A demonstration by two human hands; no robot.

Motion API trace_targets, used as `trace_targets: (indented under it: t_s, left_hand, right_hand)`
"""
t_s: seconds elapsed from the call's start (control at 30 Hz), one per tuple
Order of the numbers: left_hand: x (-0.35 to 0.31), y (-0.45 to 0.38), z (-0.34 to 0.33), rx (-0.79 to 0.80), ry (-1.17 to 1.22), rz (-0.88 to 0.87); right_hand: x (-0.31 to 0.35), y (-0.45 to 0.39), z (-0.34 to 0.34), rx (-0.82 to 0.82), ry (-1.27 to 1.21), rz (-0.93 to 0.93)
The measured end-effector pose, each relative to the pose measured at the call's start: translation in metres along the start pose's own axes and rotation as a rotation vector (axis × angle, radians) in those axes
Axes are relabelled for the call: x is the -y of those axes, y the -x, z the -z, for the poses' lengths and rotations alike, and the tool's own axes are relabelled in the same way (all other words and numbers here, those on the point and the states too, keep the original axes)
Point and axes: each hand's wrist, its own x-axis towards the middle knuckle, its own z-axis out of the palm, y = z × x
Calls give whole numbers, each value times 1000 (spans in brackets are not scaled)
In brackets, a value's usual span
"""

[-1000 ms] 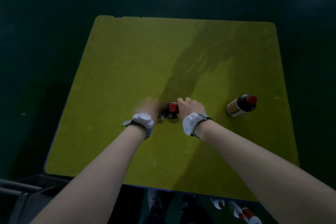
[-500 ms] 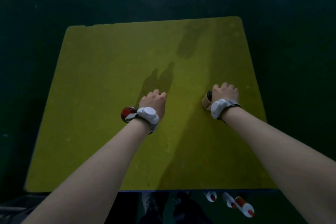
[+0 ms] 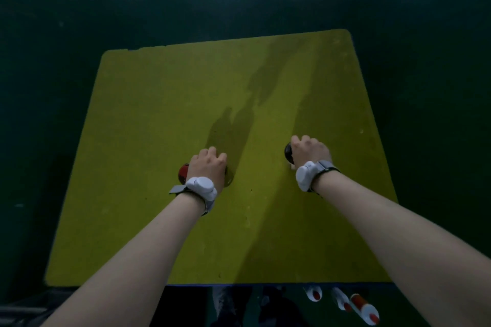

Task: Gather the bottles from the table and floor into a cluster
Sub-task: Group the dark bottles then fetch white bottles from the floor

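Note:
A dark bottle with a red cap point(image 3: 182, 173) stands on the yellow table point(image 3: 148, 119), mostly hidden under my left hand point(image 3: 208, 168), which is closed over it. A second dark bottle point(image 3: 288, 151) sits to the right, and my right hand point(image 3: 309, 151) grips it from above; only its dark shoulder shows at the hand's left. Three white bottles with red caps point(image 3: 313, 294), point(image 3: 341, 300), point(image 3: 365, 310) lie on the dark floor just past the table's near edge, at the lower right.
The table's near edge point(image 3: 239, 284) has a blue rim. Dark green floor surrounds the table. A dark metal frame point(image 3: 24, 310) shows at the lower left. My feet point(image 3: 233, 305) are below the near edge.
My right hand left the red-capped bottle and moved right onto the second bottle, closing on it. My left hand stayed on the first one. The view tilted, so the table sits lower.

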Motion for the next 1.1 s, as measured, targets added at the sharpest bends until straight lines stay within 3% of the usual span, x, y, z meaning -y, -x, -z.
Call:
trace_targets:
  t_s: [0.47,0.8,1.1]
  left_hand:
    - [53,42,-19,38,77,128]
    - [60,70,-11,98,127,192]
    - [44,102,20,83,109,177]
  right_hand:
    - [133,-6,6,70,-32,270]
    - [135,2,16,109,0,253]
    - [122,35,40,45,-39,220]
